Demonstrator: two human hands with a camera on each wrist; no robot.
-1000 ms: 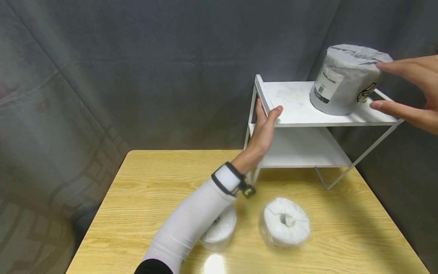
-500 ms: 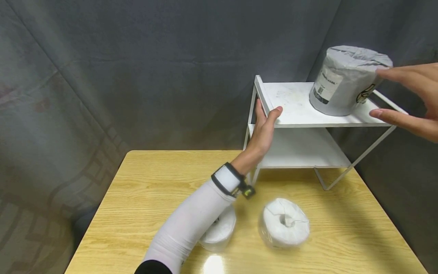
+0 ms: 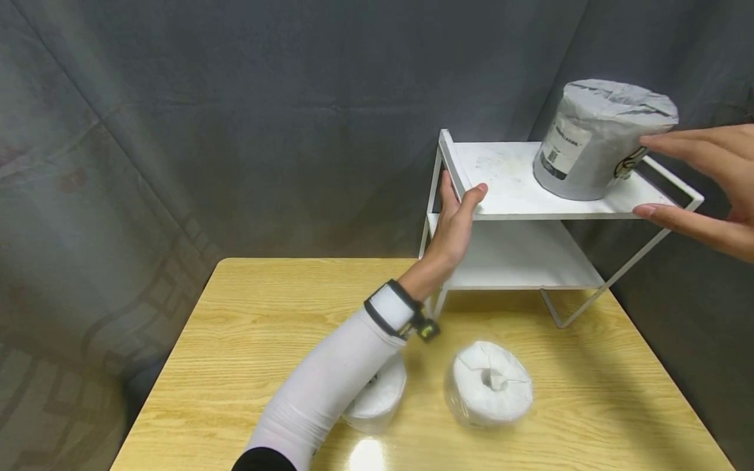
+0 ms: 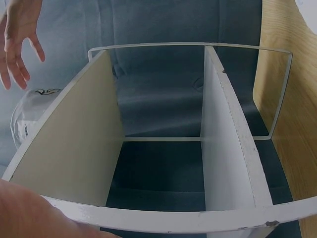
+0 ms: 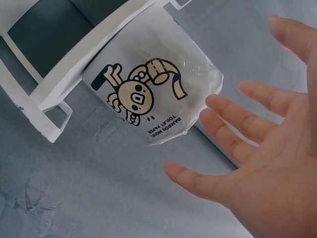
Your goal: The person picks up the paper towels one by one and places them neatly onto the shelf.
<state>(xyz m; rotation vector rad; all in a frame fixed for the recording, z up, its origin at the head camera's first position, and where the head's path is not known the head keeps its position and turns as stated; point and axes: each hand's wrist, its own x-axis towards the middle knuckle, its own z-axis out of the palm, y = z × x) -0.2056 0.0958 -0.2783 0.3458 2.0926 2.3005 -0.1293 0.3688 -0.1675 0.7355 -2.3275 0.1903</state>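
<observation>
A white two-tier shelf rack (image 3: 501, 173) stands at the back right of the table. My left hand (image 3: 450, 226) holds its left side rail, thumb over the top edge and fingers on the outer side; the left wrist view shows only part of this hand (image 4: 34, 210). On the upper tier sits a toilet paper roll (image 3: 601, 140) in printed grey-white wrapping, its cartoon print (image 5: 136, 94) plain in the right wrist view. Beside it, my right hand (image 3: 713, 186) is spread with fingers apart; in the right wrist view this hand (image 5: 272, 144) holds nothing.
Two white rolls in clear wrap rest on the wooden table (image 3: 283, 307): one roll (image 3: 497, 386) in front of the rack, another roll (image 3: 379, 396) partly hidden by my left forearm. Grey cloth (image 3: 294, 131) hangs behind the table.
My right hand has moved down and slightly left beside the wrapped toilet paper roll. My left hand and the rolls have stayed in place.
</observation>
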